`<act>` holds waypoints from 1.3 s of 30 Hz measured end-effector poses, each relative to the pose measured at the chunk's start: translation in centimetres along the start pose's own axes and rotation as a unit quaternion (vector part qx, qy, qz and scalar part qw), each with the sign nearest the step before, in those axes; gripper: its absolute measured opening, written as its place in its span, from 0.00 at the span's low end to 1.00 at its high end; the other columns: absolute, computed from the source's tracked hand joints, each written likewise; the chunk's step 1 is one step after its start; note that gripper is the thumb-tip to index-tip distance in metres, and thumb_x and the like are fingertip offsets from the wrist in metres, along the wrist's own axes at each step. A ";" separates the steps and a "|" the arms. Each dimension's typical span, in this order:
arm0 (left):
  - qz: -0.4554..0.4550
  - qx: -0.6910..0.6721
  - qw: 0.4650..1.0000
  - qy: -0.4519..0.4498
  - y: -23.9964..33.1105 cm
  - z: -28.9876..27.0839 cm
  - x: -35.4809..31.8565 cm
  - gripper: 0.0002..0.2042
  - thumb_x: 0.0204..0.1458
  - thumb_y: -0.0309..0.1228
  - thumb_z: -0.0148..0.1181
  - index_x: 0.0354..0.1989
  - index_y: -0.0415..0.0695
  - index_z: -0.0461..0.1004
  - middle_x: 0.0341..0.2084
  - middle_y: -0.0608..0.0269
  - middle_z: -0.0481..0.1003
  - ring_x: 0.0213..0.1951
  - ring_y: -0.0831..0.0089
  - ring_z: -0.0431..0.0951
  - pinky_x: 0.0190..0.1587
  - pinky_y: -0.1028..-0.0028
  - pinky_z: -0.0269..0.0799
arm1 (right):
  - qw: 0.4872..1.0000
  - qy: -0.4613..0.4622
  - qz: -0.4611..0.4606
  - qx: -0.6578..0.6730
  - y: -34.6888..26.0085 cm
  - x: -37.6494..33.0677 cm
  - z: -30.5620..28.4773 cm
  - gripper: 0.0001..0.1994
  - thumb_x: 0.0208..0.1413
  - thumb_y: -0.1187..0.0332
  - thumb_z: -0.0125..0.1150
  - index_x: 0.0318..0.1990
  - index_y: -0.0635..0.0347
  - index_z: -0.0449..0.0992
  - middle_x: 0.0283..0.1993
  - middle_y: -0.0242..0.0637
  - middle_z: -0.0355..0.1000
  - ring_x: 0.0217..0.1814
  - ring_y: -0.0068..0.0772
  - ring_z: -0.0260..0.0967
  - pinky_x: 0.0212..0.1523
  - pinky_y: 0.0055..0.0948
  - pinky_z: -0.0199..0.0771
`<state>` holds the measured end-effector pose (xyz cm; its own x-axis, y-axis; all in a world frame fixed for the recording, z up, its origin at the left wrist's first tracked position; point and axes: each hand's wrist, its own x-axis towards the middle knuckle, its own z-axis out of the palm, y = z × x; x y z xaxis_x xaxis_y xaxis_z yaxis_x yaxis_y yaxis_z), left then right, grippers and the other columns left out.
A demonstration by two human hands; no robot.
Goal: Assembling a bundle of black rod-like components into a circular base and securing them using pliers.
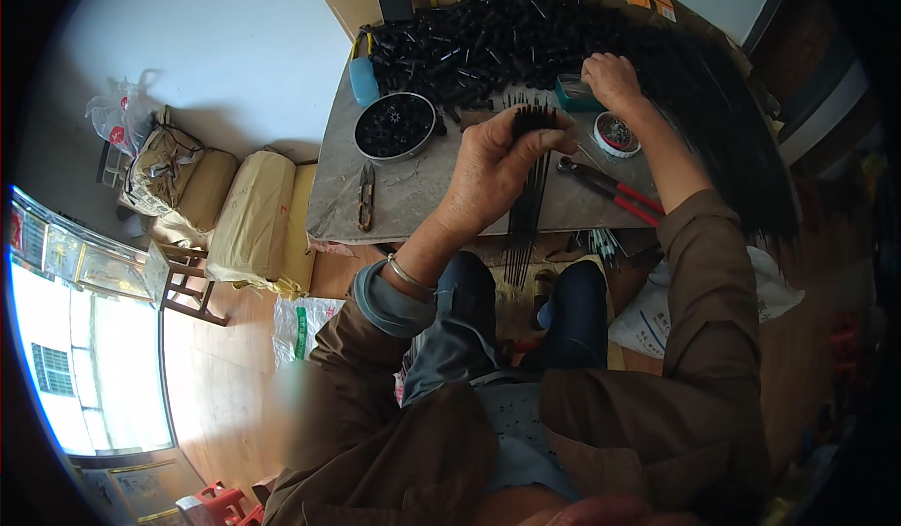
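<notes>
My left hand (481, 174) is closed round a bundle of thin black rods (527, 212), over the table's near edge. Their ends fan out above the thumb and hang below the hand. My right hand (612, 79) is at a small green box (574, 102) farther right, fingers curled together at its rim; what they pinch is hidden. A white round dish (603, 144) with small metal bits stands just nearer than that hand. Between my arms lie pincers with red handles (631, 209).
A heap of short black tubular parts (488, 47) covers the table's far side. Long black rods (723, 132) lie at right. At left are a bowl of black pieces (358, 141) and snips (366, 198). A wrapped package (251, 212) stands left of the table.
</notes>
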<state>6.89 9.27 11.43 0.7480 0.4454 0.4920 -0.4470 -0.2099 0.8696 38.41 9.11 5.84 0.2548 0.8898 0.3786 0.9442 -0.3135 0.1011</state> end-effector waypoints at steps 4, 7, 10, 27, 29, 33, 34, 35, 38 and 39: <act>-0.009 -0.043 0.999 0.001 -0.1 0.3 0.2 0.09 0.59 0.27 0.53 0.45 0.37 0.73 0.31 0.62 0.79 0.39 0.77 0.78 0.46 0.75 0.73 | 0.993 0.105 0.007 0.048 0.9 -0.4 -0.1 0.04 0.52 0.67 0.58 0.32 0.55 0.72 0.34 0.35 0.73 0.40 0.40 0.71 0.42 0.38 0.67; -0.007 -0.052 0.999 -0.005 -0.3 0.0 0.2 0.09 0.59 0.27 0.52 0.45 0.38 0.73 0.31 0.61 0.79 0.39 0.76 0.78 0.47 0.75 0.73 | 0.954 0.197 0.062 0.215 -1.1 -0.8 -2.2 0.04 0.56 0.68 0.56 0.35 0.57 0.72 0.34 0.33 0.74 0.38 0.33 0.72 0.41 0.29 0.69; -0.004 -0.058 0.998 -0.006 -0.5 0.0 0.4 0.09 0.59 0.27 0.52 0.44 0.38 0.74 0.31 0.61 0.79 0.38 0.75 0.78 0.47 0.74 0.73 | 0.830 0.180 0.061 0.524 -3.9 -3.1 -7.9 0.04 0.57 0.69 0.56 0.36 0.58 0.72 0.34 0.29 0.73 0.38 0.21 0.70 0.42 0.22 0.68; -0.001 -0.053 0.999 -0.011 -0.5 0.1 0.1 0.08 0.60 0.27 0.50 0.44 0.39 0.72 0.31 0.58 0.79 0.39 0.69 0.80 0.48 0.70 0.74 | 0.873 0.159 -0.140 0.439 -11.6 -10.9 -16.8 0.05 0.54 0.80 0.57 0.38 0.64 0.74 0.33 0.32 0.68 0.34 0.21 0.68 0.33 0.21 0.68; 0.003 -0.048 0.999 -0.012 -0.4 0.1 0.0 0.08 0.60 0.27 0.50 0.44 0.39 0.72 0.31 0.58 0.79 0.39 0.69 0.80 0.48 0.70 0.74 | 0.879 0.157 -0.136 0.430 -11.7 -10.9 -17.0 0.05 0.54 0.80 0.57 0.37 0.65 0.75 0.33 0.33 0.68 0.34 0.22 0.68 0.33 0.21 0.69; 0.000 -0.055 0.998 -0.010 -0.3 0.2 0.0 0.08 0.60 0.27 0.50 0.44 0.39 0.72 0.31 0.58 0.79 0.39 0.70 0.80 0.48 0.71 0.74 | 0.880 0.163 -0.140 0.424 -11.9 -10.9 -17.3 0.05 0.54 0.81 0.57 0.37 0.65 0.75 0.33 0.33 0.68 0.34 0.23 0.69 0.33 0.21 0.69; 0.000 -0.056 0.998 -0.010 -0.3 0.1 0.0 0.08 0.60 0.27 0.50 0.44 0.39 0.72 0.31 0.58 0.79 0.39 0.70 0.80 0.48 0.71 0.74 | 0.882 0.160 -0.138 0.422 -11.9 -10.9 -17.4 0.05 0.54 0.81 0.57 0.37 0.65 0.75 0.33 0.33 0.68 0.34 0.23 0.69 0.34 0.21 0.69; -0.001 -0.059 0.998 -0.011 -0.3 0.1 0.0 0.08 0.60 0.27 0.50 0.44 0.39 0.72 0.31 0.58 0.79 0.39 0.71 0.79 0.48 0.71 0.74 | 0.884 0.157 -0.135 0.420 -11.9 -10.9 -17.4 0.05 0.54 0.81 0.57 0.37 0.65 0.75 0.33 0.33 0.68 0.34 0.23 0.69 0.34 0.21 0.69; -0.003 -0.055 0.998 -0.015 -0.2 0.1 0.0 0.08 0.60 0.27 0.50 0.44 0.39 0.73 0.31 0.59 0.79 0.39 0.71 0.79 0.48 0.71 0.74 | 0.890 0.161 -0.145 0.401 -11.8 -10.8 -17.4 0.06 0.53 0.81 0.57 0.38 0.65 0.75 0.33 0.33 0.68 0.33 0.23 0.69 0.32 0.21 0.70; -0.003 -0.048 0.999 -0.019 -0.2 0.2 0.0 0.08 0.60 0.27 0.50 0.44 0.39 0.73 0.31 0.59 0.79 0.39 0.72 0.79 0.48 0.72 0.74 | 0.890 0.161 -0.145 0.400 -11.8 -10.8 -17.4 0.06 0.53 0.81 0.57 0.38 0.65 0.75 0.33 0.33 0.68 0.33 0.23 0.69 0.32 0.21 0.70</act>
<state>7.07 9.17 11.28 0.7681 0.4134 0.4891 -0.4854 -0.1222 0.8657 20.90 -2.62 16.57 0.0252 0.7134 0.7003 0.8395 0.3653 -0.4024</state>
